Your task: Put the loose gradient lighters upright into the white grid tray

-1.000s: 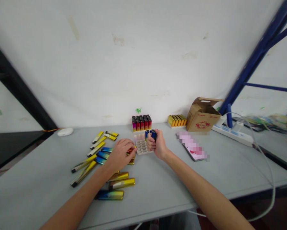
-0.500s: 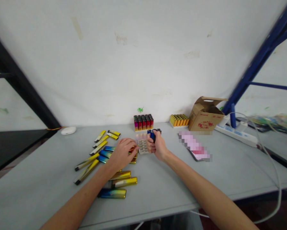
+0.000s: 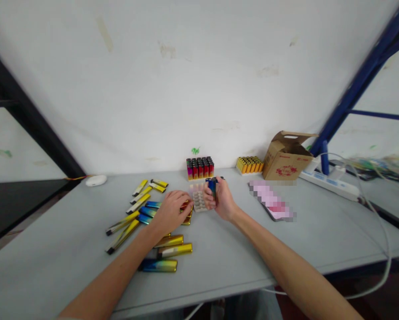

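Lighters (image 3: 212, 184) in blue are sitting bunched in the right hand (image 3: 221, 201), fingers curled tight around them, held upright just above the pale slotted tray (image 3: 198, 201) at mid-table. Compared with a second ago, the bundle is sitting slightly higher and closer to the tray's right edge, and the wrist is turning a little; the tray's slots are still showing bare, so no lighter appears to have gone in yet. Left hand (image 3: 169, 212) is resting palm-down on the loose lighters (image 3: 168, 241), fingers bent over a red-and-gold one; whether it is actually pinching it, I cannot tell. It has barely shifted. More gold, yellow and blue lighters are lying scattered to the left and nearer the table edge. Behind the tray, a filled red tray (image 3: 200, 168) is standing against the wall, with an orange batch (image 3: 249, 165) to its right, then an open cardboard box (image 3: 288, 156). A blurred-out pink item (image 3: 273, 201) is lying right of the hands. Grey table (image 3: 69, 266); white power strip (image 3: 333, 185) and cable at far right; blue racking, scuffed white wall.
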Demonstrator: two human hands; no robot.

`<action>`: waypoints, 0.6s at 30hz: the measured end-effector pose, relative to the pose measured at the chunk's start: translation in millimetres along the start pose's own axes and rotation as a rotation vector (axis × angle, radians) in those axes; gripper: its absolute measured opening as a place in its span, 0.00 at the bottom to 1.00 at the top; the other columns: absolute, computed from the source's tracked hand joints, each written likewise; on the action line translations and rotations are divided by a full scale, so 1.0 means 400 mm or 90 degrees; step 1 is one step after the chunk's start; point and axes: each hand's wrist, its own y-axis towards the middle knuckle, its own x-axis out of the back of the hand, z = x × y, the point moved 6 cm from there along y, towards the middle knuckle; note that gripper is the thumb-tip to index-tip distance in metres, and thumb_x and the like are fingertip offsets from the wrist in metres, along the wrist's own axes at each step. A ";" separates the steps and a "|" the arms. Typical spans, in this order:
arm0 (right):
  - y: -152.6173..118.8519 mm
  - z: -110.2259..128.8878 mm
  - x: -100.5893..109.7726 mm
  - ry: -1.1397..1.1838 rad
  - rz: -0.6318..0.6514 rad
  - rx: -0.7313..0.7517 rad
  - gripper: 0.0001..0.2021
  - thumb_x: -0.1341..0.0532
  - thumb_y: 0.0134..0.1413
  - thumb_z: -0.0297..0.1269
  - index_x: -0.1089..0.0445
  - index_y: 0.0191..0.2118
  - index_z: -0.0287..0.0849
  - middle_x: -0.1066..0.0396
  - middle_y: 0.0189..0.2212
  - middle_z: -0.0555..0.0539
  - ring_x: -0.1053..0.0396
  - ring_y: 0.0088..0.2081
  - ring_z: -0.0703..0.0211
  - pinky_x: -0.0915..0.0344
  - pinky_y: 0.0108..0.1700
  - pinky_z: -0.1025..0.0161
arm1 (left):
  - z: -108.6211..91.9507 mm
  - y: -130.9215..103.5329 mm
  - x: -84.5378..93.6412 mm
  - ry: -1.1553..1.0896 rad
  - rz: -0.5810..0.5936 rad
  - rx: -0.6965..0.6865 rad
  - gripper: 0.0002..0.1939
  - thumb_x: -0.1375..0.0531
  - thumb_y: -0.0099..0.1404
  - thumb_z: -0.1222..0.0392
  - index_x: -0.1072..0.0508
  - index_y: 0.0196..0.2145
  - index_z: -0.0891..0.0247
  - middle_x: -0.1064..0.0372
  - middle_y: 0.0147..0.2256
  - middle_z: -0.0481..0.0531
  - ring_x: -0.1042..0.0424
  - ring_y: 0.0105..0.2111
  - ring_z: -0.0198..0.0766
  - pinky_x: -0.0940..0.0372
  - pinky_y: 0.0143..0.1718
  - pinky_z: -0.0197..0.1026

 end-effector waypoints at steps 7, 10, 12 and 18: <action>-0.012 0.060 -0.021 -0.132 0.054 0.106 0.14 0.46 0.51 0.51 0.45 0.34 0.45 0.38 0.27 0.54 0.39 0.19 0.66 0.46 0.15 0.70 | 0.006 0.000 -0.002 0.004 -0.005 0.000 0.07 0.46 0.65 0.62 0.27 0.34 0.62 0.27 0.36 0.53 0.31 0.40 0.42 0.39 0.46 0.47; -0.013 0.081 -0.007 -0.219 0.045 0.143 0.12 0.45 0.55 0.49 0.44 0.35 0.46 0.37 0.27 0.54 0.39 0.20 0.67 0.44 0.18 0.70 | 0.007 0.000 -0.006 0.010 0.001 0.004 0.07 0.46 0.66 0.61 0.27 0.34 0.61 0.27 0.36 0.53 0.31 0.40 0.42 0.39 0.46 0.47; -0.012 0.088 0.005 -0.244 0.028 0.142 0.12 0.46 0.57 0.48 0.43 0.37 0.46 0.38 0.27 0.55 0.43 0.20 0.69 0.48 0.18 0.71 | 0.006 0.000 -0.007 0.008 0.005 0.004 0.07 0.46 0.66 0.61 0.27 0.34 0.62 0.27 0.36 0.53 0.31 0.40 0.42 0.38 0.46 0.47; -0.006 0.101 0.021 -0.262 0.010 0.161 0.13 0.44 0.56 0.49 0.41 0.35 0.45 0.38 0.27 0.54 0.42 0.23 0.67 0.47 0.22 0.70 | 0.001 -0.002 -0.005 -0.010 0.003 -0.004 0.09 0.45 0.66 0.59 0.26 0.37 0.62 0.27 0.40 0.55 0.30 0.42 0.43 0.37 0.48 0.49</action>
